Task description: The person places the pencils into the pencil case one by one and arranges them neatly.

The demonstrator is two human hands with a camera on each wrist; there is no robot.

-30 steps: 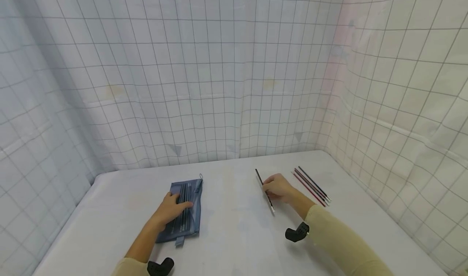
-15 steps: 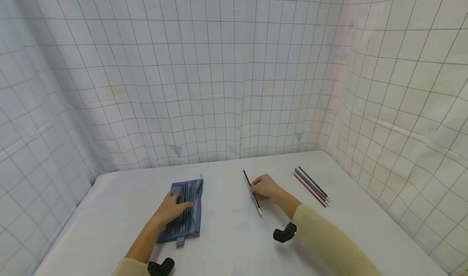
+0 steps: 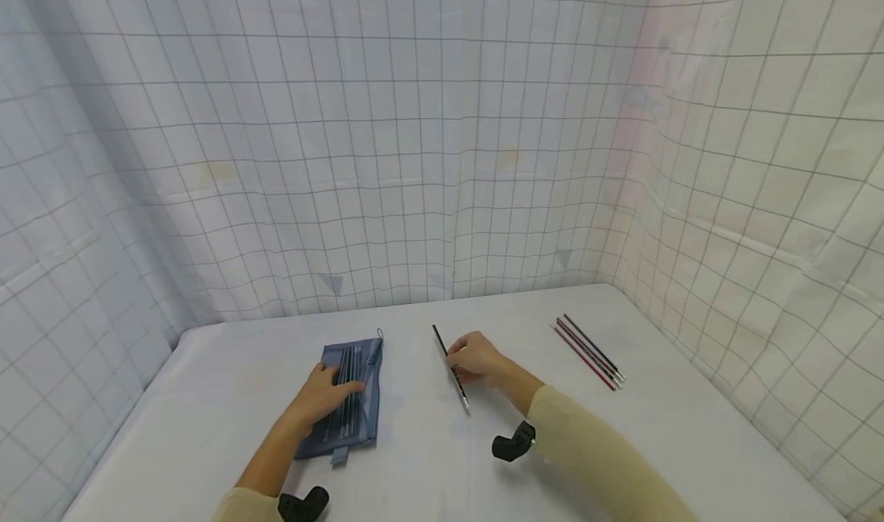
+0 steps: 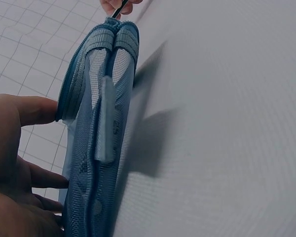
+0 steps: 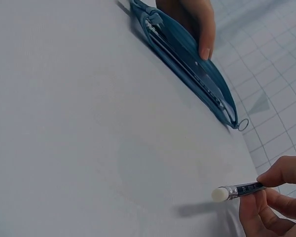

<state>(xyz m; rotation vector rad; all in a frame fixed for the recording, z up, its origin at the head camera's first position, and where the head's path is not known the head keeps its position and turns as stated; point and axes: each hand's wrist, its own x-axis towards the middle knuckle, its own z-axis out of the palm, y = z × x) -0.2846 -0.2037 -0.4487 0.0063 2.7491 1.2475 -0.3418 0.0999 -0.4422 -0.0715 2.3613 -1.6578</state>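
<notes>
A white-covered counter (image 3: 428,468) fills the lower frame of the head view. Above, white grid-lined cloth (image 3: 428,61) stretches from left edge to right, bearing faint yellow patches (image 3: 217,173) midway up and grey triangles (image 3: 333,282) lower down.

Both forearms (image 3: 599,453) angle inward, left hand (image 3: 321,399) thumb spread, right hand (image 3: 475,359) pinching.

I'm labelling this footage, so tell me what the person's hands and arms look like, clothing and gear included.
The left sleeve and right sleeve are plain pale yellow. The left hand and right hand wear no gloves. By each wrist sits a small, bent black device.
</notes>
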